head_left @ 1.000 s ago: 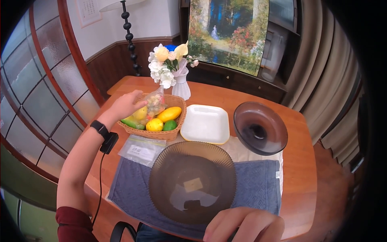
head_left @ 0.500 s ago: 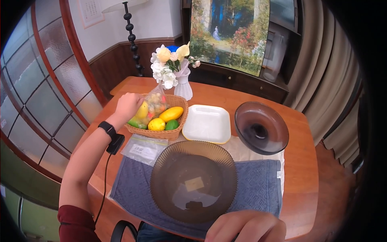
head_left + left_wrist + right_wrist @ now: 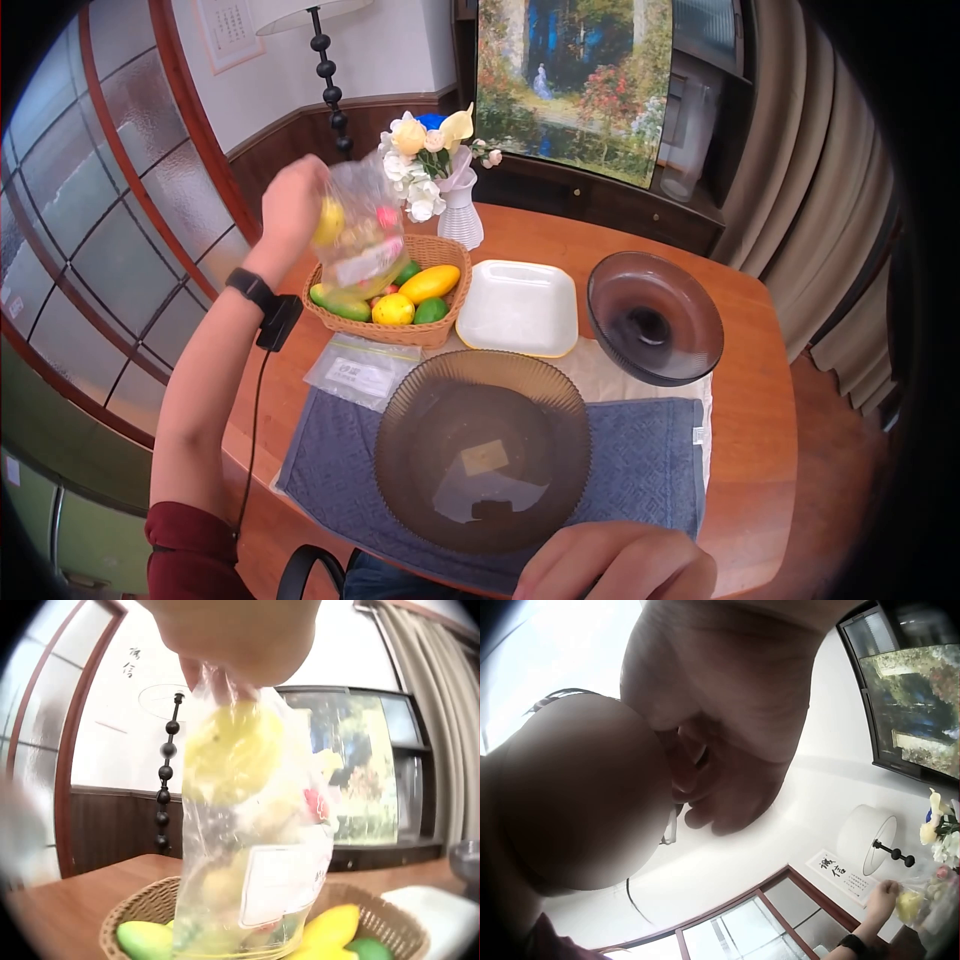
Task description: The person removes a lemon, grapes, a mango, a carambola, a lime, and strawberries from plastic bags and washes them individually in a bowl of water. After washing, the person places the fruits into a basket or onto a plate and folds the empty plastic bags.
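Observation:
My left hand [image 3: 292,208] grips the gathered top of a clear plastic bag [image 3: 217,877], held up over the wicker basket [image 3: 432,334]. Through the film show a round yellow fruit [image 3: 236,754] near the fingers, smaller pale pieces, a bit of red and a white label [image 3: 277,881]. Several yellow and green fruits lie in the basket, among them a long yellow one [image 3: 430,283]. At the lower edge of the head view my right hand [image 3: 620,565] hangs loosely curled, with nothing seen in it, in front of a ribbed brown glass bowl [image 3: 400,450].
A flat zip bag [image 3: 362,373] lies left of the bowl, partly on the blue towel [image 3: 640,450]. Right of the basket is a white tray [image 3: 520,310], then a second dark glass bowl [image 3: 690,310]. Behind the basket stands a white vase [image 3: 460,218] of flowers.
My left hand first reached over the basket, then gripped the plastic bag. It has now lifted the bag up and to the left. The right hand has stayed nearly in place.

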